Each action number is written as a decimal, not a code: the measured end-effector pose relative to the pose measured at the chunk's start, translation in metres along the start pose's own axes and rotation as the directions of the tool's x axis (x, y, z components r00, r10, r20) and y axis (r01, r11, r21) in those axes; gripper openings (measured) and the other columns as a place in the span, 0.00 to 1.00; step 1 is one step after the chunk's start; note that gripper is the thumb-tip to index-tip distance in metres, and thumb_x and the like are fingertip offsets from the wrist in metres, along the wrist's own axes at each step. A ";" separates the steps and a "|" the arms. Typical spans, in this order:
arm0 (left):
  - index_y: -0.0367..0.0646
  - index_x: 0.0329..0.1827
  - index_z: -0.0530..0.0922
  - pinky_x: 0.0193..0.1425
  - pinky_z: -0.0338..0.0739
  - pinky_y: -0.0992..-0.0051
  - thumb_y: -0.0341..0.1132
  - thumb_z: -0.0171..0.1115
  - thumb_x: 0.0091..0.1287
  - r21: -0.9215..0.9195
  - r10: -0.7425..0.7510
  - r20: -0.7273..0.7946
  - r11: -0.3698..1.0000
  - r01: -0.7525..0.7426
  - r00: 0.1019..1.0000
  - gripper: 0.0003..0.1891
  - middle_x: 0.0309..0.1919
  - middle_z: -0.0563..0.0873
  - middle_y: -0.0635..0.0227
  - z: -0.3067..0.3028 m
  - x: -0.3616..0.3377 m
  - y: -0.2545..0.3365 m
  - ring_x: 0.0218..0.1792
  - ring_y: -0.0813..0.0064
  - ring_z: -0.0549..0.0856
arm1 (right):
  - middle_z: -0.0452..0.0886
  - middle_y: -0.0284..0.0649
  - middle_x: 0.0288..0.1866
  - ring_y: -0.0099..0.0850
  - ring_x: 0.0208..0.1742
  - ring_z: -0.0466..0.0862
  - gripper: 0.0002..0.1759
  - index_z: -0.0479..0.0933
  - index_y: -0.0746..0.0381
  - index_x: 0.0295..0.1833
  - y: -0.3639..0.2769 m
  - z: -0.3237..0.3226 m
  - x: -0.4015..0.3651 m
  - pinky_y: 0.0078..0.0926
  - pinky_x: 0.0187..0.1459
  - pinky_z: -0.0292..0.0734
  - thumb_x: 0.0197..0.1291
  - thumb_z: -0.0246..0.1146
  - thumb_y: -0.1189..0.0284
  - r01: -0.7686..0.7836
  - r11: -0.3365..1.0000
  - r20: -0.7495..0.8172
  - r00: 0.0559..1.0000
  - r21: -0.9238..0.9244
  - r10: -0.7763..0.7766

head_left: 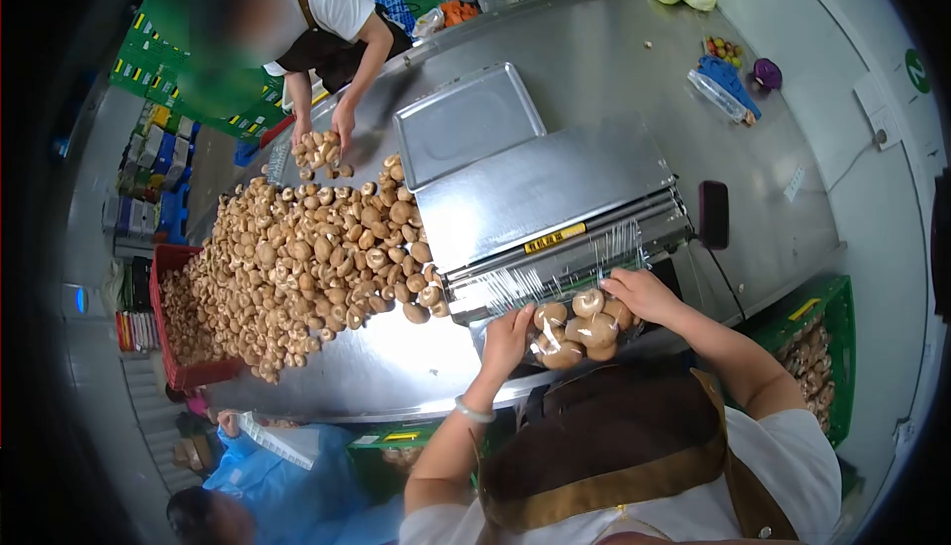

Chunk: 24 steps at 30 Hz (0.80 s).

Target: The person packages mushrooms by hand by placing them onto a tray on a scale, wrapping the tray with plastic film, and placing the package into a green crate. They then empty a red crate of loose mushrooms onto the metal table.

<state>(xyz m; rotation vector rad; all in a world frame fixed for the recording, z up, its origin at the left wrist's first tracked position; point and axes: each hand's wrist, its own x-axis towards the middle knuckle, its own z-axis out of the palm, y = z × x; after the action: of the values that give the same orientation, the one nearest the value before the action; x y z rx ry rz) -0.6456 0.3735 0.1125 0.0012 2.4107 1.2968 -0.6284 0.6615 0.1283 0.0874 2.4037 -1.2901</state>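
Observation:
Several large brown mushrooms [592, 331] sit together under clear, shiny film at the front edge of a metal wrapping machine [555, 188]. My left hand [507, 341] is at the left side of this pack, its fingers pressed together at the film's edge. At the upper right corner of the pack, my right hand [639, 294] has its fingers closed on the film. Wrinkled film stretches across the machine's front, behind both hands. The mushrooms' underside is hidden.
A large mushroom pile [317, 258] spreads left of the machine, beside a red crate [166, 332]. Across the table, a co-worker's hands [322, 139] hold mushrooms. A person in blue [287, 486] is at lower left. A dark phone-like object [713, 215] lies right of the machine.

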 end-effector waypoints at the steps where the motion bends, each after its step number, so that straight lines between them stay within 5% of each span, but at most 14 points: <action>1: 0.33 0.34 0.82 0.34 0.75 0.59 0.47 0.58 0.76 0.074 0.056 -0.046 0.996 -0.052 0.997 0.23 0.25 0.83 0.44 0.013 0.000 -0.011 0.26 0.48 0.83 | 0.81 0.55 0.26 0.51 0.32 0.86 0.22 0.77 0.66 0.40 0.021 0.014 0.003 0.48 0.37 0.79 0.72 0.57 0.55 0.001 0.998 -0.057 0.998 -0.056 -0.004; 2: 0.33 0.29 0.81 0.32 0.75 0.55 0.48 0.60 0.74 0.188 0.082 -0.083 0.980 -0.065 0.993 0.23 0.24 0.82 0.43 0.022 0.000 -0.015 0.28 0.41 0.82 | 0.81 0.56 0.27 0.53 0.33 0.86 0.22 0.78 0.66 0.41 0.036 0.025 0.004 0.48 0.38 0.79 0.71 0.58 0.55 -0.002 0.994 -0.114 0.993 -0.111 -0.011; 3: 0.34 0.32 0.82 0.29 0.74 0.58 0.44 0.61 0.74 0.351 0.131 -0.116 0.933 -0.083 0.985 0.20 0.21 0.83 0.47 0.035 0.002 -0.033 0.25 0.46 0.84 | 0.82 0.58 0.27 0.55 0.34 0.85 0.22 0.78 0.66 0.41 0.047 0.033 0.002 0.48 0.38 0.79 0.71 0.59 0.55 -0.009 0.986 -0.169 0.985 -0.165 -0.019; 4: 0.35 0.32 0.82 0.29 0.75 0.58 0.44 0.62 0.73 0.363 0.170 -0.199 0.928 -0.089 0.965 0.19 0.22 0.83 0.47 0.042 -0.001 -0.038 0.25 0.47 0.84 | 0.83 0.58 0.31 0.57 0.38 0.85 0.21 0.79 0.66 0.40 0.054 0.037 -0.003 0.48 0.39 0.80 0.69 0.61 0.55 -0.021 0.996 -0.220 0.975 -0.086 0.002; 5: 0.36 0.33 0.81 0.29 0.75 0.58 0.44 0.63 0.72 0.375 0.211 -0.279 0.922 -0.096 0.937 0.18 0.22 0.84 0.48 0.048 -0.005 -0.043 0.25 0.48 0.85 | 0.82 0.53 0.25 0.51 0.30 0.85 0.17 0.78 0.65 0.41 0.069 0.042 -0.006 0.44 0.34 0.77 0.68 0.63 0.59 0.000 0.999 -0.265 0.964 -0.034 -0.009; 7: 0.37 0.40 0.77 0.30 0.75 0.67 0.38 0.65 0.72 0.112 0.117 -0.360 0.990 -0.081 0.926 0.12 0.25 0.84 0.60 0.050 -0.016 -0.047 0.25 0.64 0.83 | 0.80 0.47 0.23 0.41 0.24 0.81 0.13 0.75 0.64 0.46 0.064 0.035 -0.021 0.36 0.30 0.72 0.67 0.64 0.65 -0.102 0.982 -0.194 0.972 0.157 0.132; 9: 0.37 0.44 0.74 0.36 0.75 0.72 0.34 0.65 0.72 -0.196 0.005 -0.406 0.976 -0.093 0.914 0.11 0.29 0.82 0.64 0.053 -0.028 -0.073 0.28 0.72 0.81 | 0.78 0.43 0.23 0.31 0.24 0.77 0.11 0.73 0.63 0.49 0.071 0.046 -0.028 0.30 0.29 0.69 0.67 0.64 0.69 0.007 0.976 -0.286 0.956 0.220 0.058; 10: 0.42 0.44 0.68 0.26 0.65 0.79 0.29 0.62 0.73 -0.129 0.141 -0.418 0.969 -0.213 0.897 0.09 0.30 0.69 0.76 0.057 -0.032 -0.080 0.26 0.86 0.68 | 0.77 0.40 0.23 0.27 0.23 0.75 0.11 0.71 0.63 0.50 0.074 0.052 -0.031 0.27 0.28 0.67 0.68 0.64 0.71 0.063 0.967 -0.334 0.942 0.246 0.023; 14: 0.45 0.41 0.65 0.24 0.60 0.83 0.26 0.61 0.73 -0.241 0.062 -0.458 0.951 -0.191 0.887 0.11 0.28 0.66 0.78 0.045 -0.033 -0.097 0.24 0.88 0.64 | 0.77 0.32 0.27 0.16 0.29 0.73 0.09 0.70 0.63 0.51 0.075 0.053 -0.054 0.21 0.30 0.66 0.69 0.61 0.77 0.191 0.870 -0.521 0.849 0.455 0.086; 15: 0.40 0.40 0.67 0.37 0.66 0.78 0.27 0.62 0.72 -0.424 -0.056 -0.401 0.896 -0.131 0.914 0.10 0.30 0.66 0.73 0.033 -0.039 -0.083 0.30 0.80 0.64 | 0.76 0.31 0.29 0.15 0.29 0.72 0.09 0.70 0.62 0.51 0.065 0.039 -0.077 0.19 0.31 0.66 0.69 0.61 0.77 0.132 0.794 -0.477 0.852 0.594 0.215; 17: 0.41 0.40 0.68 0.35 0.69 0.75 0.26 0.63 0.71 -0.164 0.093 -0.379 0.972 -0.166 0.920 0.09 0.29 0.71 0.70 0.021 -0.045 -0.069 0.27 0.75 0.71 | 0.72 0.28 0.27 0.16 0.28 0.69 0.09 0.68 0.61 0.49 0.058 0.023 -0.121 0.16 0.30 0.63 0.68 0.60 0.79 0.131 0.890 -0.590 0.789 0.436 0.172; 20: 0.42 0.41 0.71 0.33 0.74 0.70 0.27 0.63 0.71 0.292 0.231 -0.235 0.943 -0.158 0.944 0.07 0.30 0.78 0.64 0.043 -0.038 -0.078 0.28 0.65 0.81 | 0.71 0.31 0.25 0.18 0.27 0.69 0.07 0.68 0.61 0.47 0.101 0.045 -0.152 0.19 0.30 0.65 0.69 0.59 0.80 -0.015 0.892 -0.625 0.708 0.452 0.329; 21: 0.45 0.46 0.76 0.33 0.79 0.66 0.27 0.64 0.66 0.474 0.436 -0.213 0.829 -0.297 0.875 0.09 0.35 0.81 0.62 0.058 -0.028 -0.086 0.30 0.60 0.85 | 0.71 0.33 0.25 0.19 0.26 0.69 0.06 0.68 0.61 0.47 0.126 0.065 -0.148 0.20 0.30 0.65 0.70 0.58 0.80 -0.074 0.914 -0.672 0.655 0.399 0.346; 24: 0.47 0.57 0.77 0.33 0.81 0.66 0.26 0.62 0.57 0.681 0.612 0.079 0.543 -0.491 0.787 0.22 0.35 0.81 0.66 0.085 -0.002 -0.062 0.31 0.65 0.84 | 0.74 0.38 0.26 0.24 0.25 0.74 0.05 0.70 0.62 0.48 0.180 0.125 -0.112 0.26 0.29 0.71 0.71 0.58 0.78 -0.131 0.964 -0.844 0.465 0.233 0.267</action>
<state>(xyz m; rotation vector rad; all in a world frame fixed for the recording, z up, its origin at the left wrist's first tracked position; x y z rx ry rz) -0.6028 0.4056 0.0223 0.9875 3.0309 0.5143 -0.4416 0.6777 -0.0316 1.3625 2.9258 -1.5047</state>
